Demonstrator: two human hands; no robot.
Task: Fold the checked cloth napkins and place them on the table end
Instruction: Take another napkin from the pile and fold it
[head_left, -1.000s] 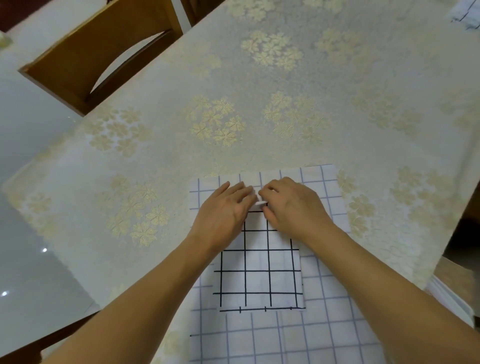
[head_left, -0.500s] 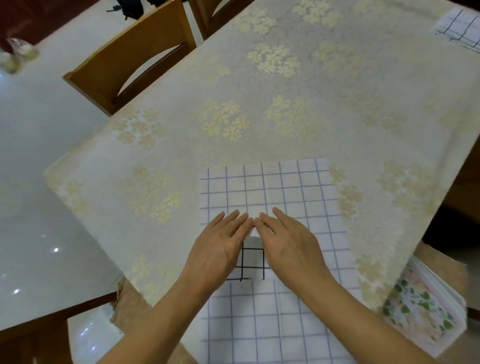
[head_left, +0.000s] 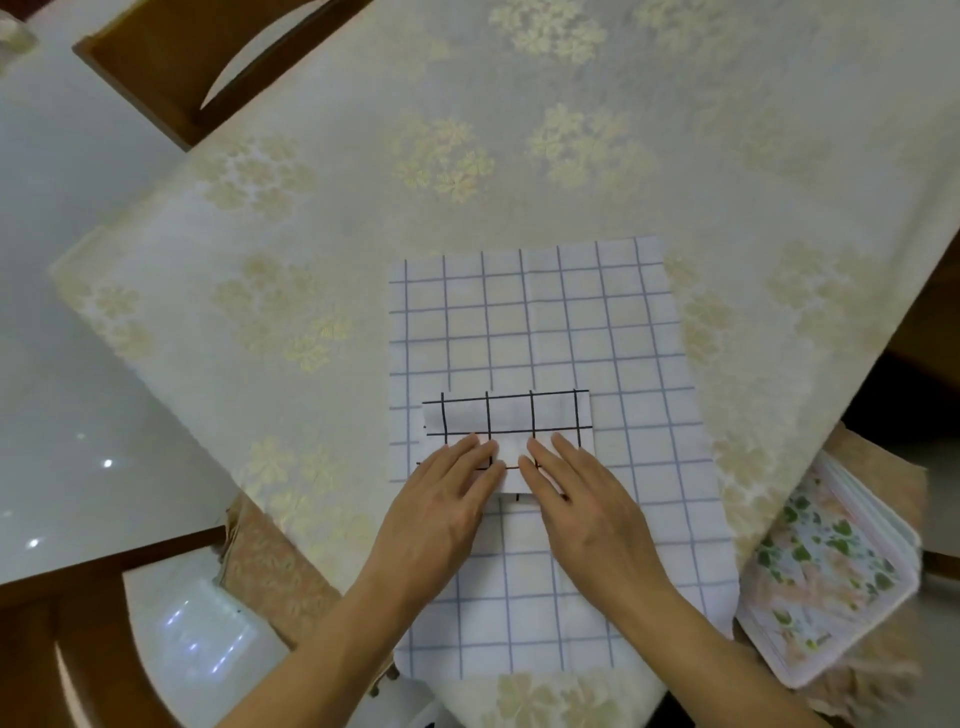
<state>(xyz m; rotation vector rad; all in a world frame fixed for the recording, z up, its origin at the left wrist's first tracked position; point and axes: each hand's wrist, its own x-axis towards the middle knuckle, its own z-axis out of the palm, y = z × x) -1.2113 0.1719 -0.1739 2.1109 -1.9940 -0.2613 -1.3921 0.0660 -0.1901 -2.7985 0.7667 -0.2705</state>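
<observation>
A small folded white napkin with black check lines lies on top of a larger spread white napkin with pale blue checks, near the table's near end. My left hand and my right hand lie flat side by side on the near half of the folded napkin, fingers straight and pressing it down. The hands hide its near edge. The table wears a cream cloth with gold flowers.
A wooden chair stands at the table's far left. A flowered cushion or pad sits at the right, below the table edge. White glossy floor lies to the left. Another chair back curves at bottom left.
The black-checked napkin has been folded toward me into a short wide strip. My hands went from pinching its far edge to pressing flat on it, nearer to me.
</observation>
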